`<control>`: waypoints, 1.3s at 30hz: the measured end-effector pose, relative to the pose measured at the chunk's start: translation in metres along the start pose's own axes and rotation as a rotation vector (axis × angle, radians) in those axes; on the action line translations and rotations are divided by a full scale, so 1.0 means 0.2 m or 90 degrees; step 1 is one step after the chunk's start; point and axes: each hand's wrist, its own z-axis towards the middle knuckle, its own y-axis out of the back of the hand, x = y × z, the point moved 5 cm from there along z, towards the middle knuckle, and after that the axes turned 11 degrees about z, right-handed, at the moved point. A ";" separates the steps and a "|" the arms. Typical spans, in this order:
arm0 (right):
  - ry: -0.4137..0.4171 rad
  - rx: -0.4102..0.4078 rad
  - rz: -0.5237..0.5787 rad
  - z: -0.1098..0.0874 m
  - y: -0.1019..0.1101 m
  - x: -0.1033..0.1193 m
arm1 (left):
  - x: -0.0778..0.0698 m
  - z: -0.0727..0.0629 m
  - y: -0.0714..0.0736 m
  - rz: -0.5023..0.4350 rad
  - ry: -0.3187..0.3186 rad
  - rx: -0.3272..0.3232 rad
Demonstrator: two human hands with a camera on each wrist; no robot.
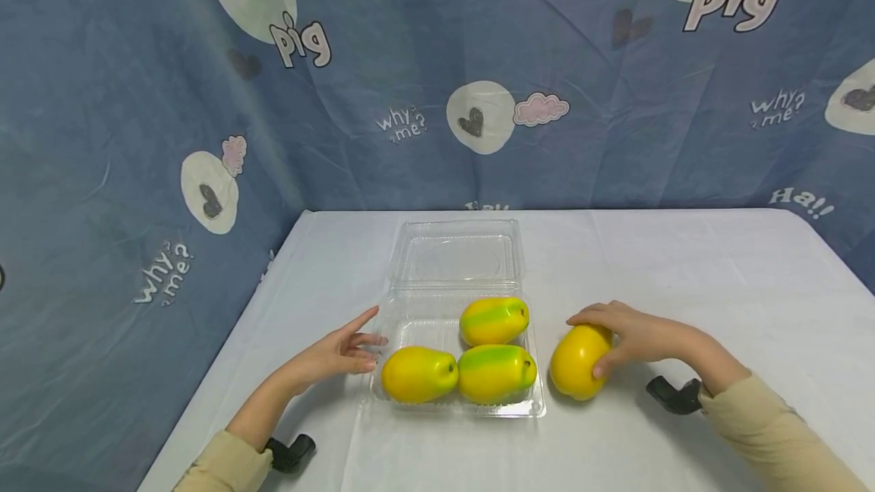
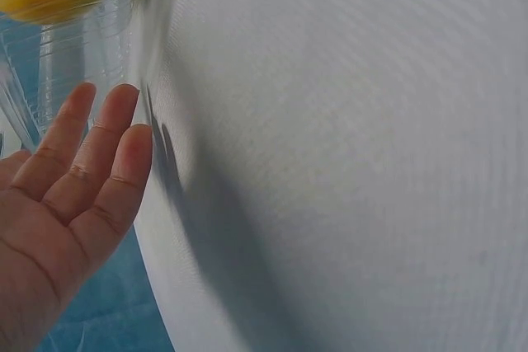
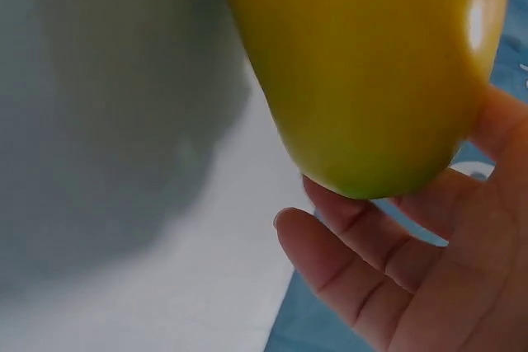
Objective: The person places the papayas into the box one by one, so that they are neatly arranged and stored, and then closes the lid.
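Observation:
My right hand (image 1: 636, 334) grips a yellow papaya (image 1: 578, 363), its thumb on the near side and fingers over the far side. In the right wrist view, the greenish end of that papaya (image 3: 371, 121) sits against the fingers. Just left of it lies a clear plastic clamshell box (image 1: 417, 329) with its lid folded back. Inside are three yellow-green papayas: one at front left (image 1: 418, 375), one at front right (image 1: 497, 374) and one at back right (image 1: 494, 320). My left hand (image 1: 338, 353), fingers extended and holding nothing, is at the box's left edge.
A white cloth covers the table (image 1: 670, 264). The box's transparent lid (image 1: 456, 253) lies flat toward the back. Blue printed curtains (image 1: 383, 44) hang behind and at the left. Black wrist mounts (image 1: 673, 395) stick out below both forearms.

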 end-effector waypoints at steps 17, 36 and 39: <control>0.082 0.009 0.078 -0.10 -0.01 -0.09 | 0.00 0.00 0.00 -0.003 0.001 0.002; 0.120 -0.232 0.006 -0.19 0.18 0.05 | 0.00 -0.01 -0.02 -0.009 -0.015 0.004; 0.141 -0.283 0.001 -0.19 0.23 0.10 | 0.00 0.00 -0.03 -0.010 -0.014 0.004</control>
